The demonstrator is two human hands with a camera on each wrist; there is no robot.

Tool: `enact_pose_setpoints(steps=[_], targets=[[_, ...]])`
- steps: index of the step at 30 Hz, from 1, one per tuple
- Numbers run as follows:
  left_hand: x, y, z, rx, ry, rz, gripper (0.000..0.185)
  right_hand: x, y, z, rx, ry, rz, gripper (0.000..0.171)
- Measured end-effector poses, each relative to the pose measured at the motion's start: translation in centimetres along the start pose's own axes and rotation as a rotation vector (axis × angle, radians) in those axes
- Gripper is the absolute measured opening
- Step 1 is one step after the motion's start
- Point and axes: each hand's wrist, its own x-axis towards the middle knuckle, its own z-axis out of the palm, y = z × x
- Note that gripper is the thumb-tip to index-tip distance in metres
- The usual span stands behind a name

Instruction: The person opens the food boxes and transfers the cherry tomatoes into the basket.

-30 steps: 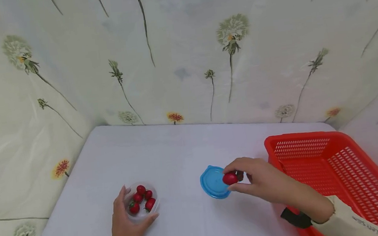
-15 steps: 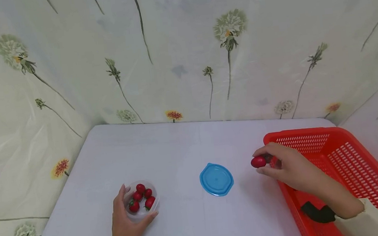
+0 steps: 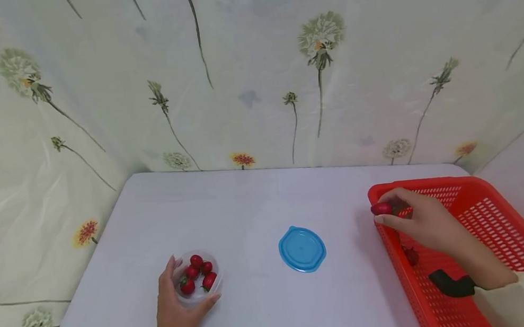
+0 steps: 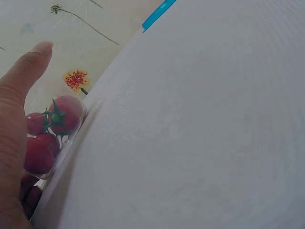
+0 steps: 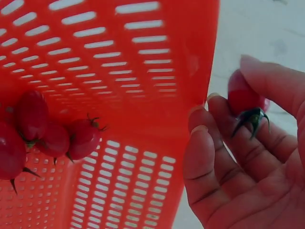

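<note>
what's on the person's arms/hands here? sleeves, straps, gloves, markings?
Both hands are bare: no gloves, no rings seen. The right hand has a dark strap at the wrist and, behind it, a cream sleeve; no markings on it can be made out. The left hand shows a bare wrist with no sleeve or strap in view; the forearm is cut off by the picture's edge.

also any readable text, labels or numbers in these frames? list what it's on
None readable in the current views.
Sleeve at the right wrist: no lettering can be made out.
Blue lid, clear tub, red basket: no labels or marks visible.
</note>
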Motion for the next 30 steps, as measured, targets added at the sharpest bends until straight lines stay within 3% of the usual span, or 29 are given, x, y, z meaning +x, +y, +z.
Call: enact_pose_setpoints(steps=[4, 9, 13, 22, 30], targets=[[0.0, -0.1, 0.0, -0.007, 0.006, 0.002, 0.126, 0.2, 1.1, -0.3, 0.01, 0.01, 0.029, 0.055], [-0.1, -0.2, 0.1, -0.024, -0.002, -0.009, 0.126, 0.5, 3.7, 0.1, 0.015, -0.062, 0.042, 0.062], [-0.2, -0.1, 0.2, -0.02, -0.005, -0.018, 0.126, 0.7, 5.1, 0.5, -0.007, -0.058, 0.011, 0.053], [-0.3, 0.2, 0.2, -0.013, -0.005, 0.001, 0.124, 0.9, 7.0, 2.0, -0.027, -0.212, 0.04, 0.047], [-0.2, 0.3, 0.0, -0.013, 0.006, 0.009, 0.123, 1.1, 7.0, 3.1, -0.009, -0.253, 0.063, 0.051]])
